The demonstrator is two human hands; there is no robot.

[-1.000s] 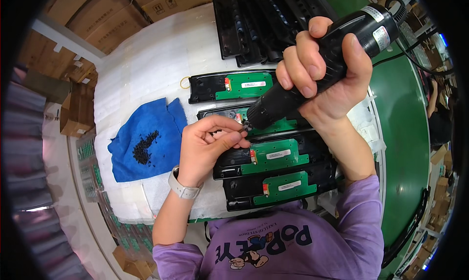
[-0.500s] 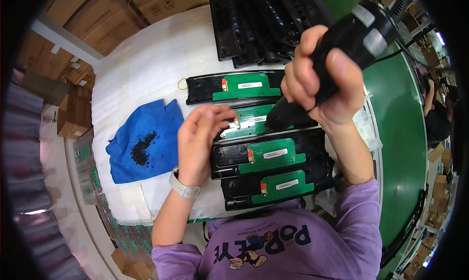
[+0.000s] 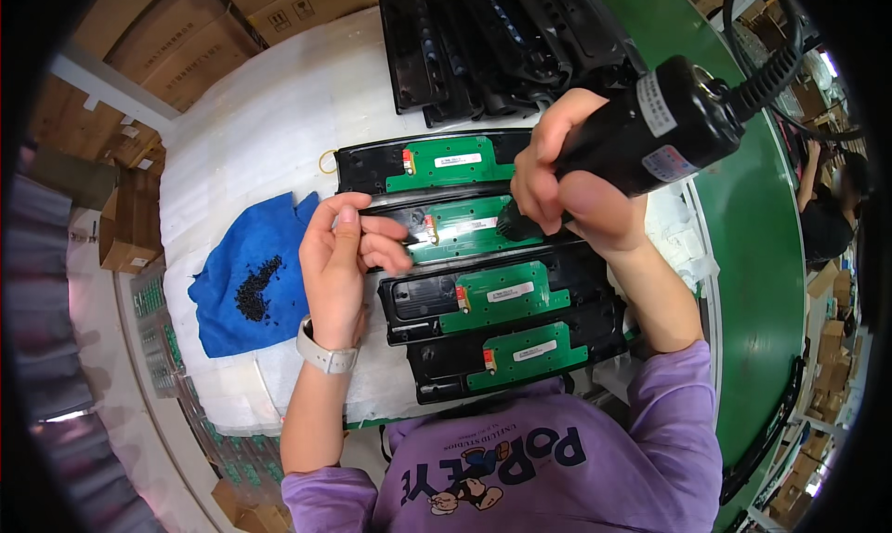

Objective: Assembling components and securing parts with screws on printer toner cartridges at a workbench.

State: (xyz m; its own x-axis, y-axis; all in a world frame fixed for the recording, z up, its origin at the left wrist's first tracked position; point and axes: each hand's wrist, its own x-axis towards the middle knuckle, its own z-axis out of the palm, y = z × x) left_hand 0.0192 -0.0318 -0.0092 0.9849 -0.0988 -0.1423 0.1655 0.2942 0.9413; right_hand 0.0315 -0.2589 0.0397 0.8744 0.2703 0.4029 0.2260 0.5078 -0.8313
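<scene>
My right hand (image 3: 567, 175) is wrapped round a black corded electric screwdriver (image 3: 641, 129), tilted with its tip down at the right part of a green circuit board (image 3: 460, 228). That board sits in the second black plastic panel (image 3: 386, 201) from the back; the tip's exact contact is hidden. At this panel's left end is my left hand (image 3: 339, 259), fingers partly bent and spread, some over the panel; I see nothing held in it. Left of it, a blue cloth (image 3: 218, 301) carries a heap of small black screws (image 3: 255, 291).
Behind lies another panel with a board (image 3: 372, 166), a yellow ring (image 3: 327, 161) beside it. Two similar panels (image 3: 409, 301) (image 3: 437, 361) lie nearer me. Black plastic parts (image 3: 474, 50) are piled at the back. The screwdriver's cable (image 3: 776, 68) runs up right. Cardboard boxes (image 3: 177, 45) stand behind the white-covered table.
My left hand has moved slightly left and its fingers have spread. The screwdriver has swung, its rear end lower and its tip now over the board's right part.
</scene>
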